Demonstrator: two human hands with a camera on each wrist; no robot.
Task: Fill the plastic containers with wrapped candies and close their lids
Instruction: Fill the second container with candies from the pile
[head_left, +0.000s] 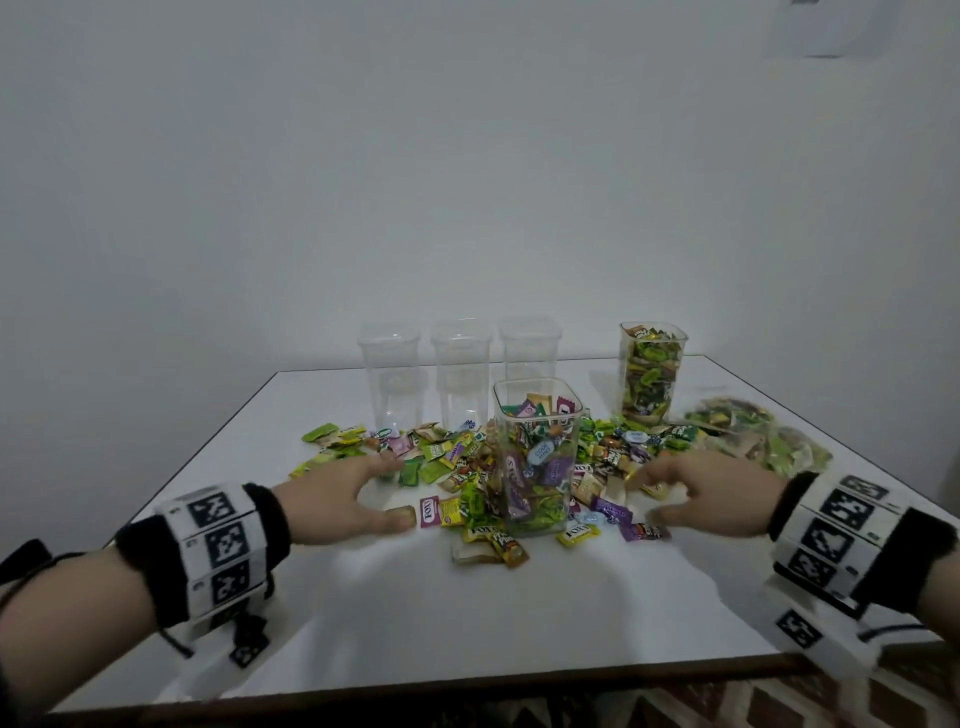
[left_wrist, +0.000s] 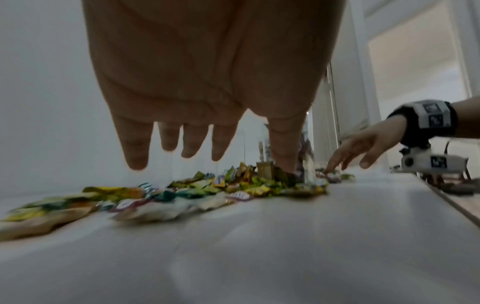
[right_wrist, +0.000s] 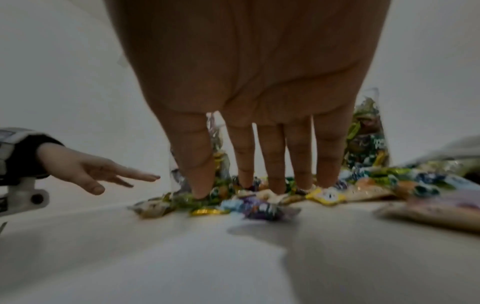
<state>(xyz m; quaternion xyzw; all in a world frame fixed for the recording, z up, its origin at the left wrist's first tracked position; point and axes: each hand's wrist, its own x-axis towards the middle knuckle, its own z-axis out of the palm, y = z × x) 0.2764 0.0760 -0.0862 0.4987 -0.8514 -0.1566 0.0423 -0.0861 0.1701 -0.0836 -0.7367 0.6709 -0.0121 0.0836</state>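
A clear plastic container, about three-quarters full of wrapped candies and without a lid, stands mid-table. Loose wrapped candies lie scattered around it. My left hand hovers open to its left, fingers spread just over the candies, holding nothing. My right hand is open to the container's right, and its straight fingertips touch the loose candies. Three empty clear containers stand in a row behind. A full container without a lid stands at the back right.
A clear bag of more candies lies at the right side of the white table. The table's front edge runs close below my wrists. A plain white wall rises behind the containers.
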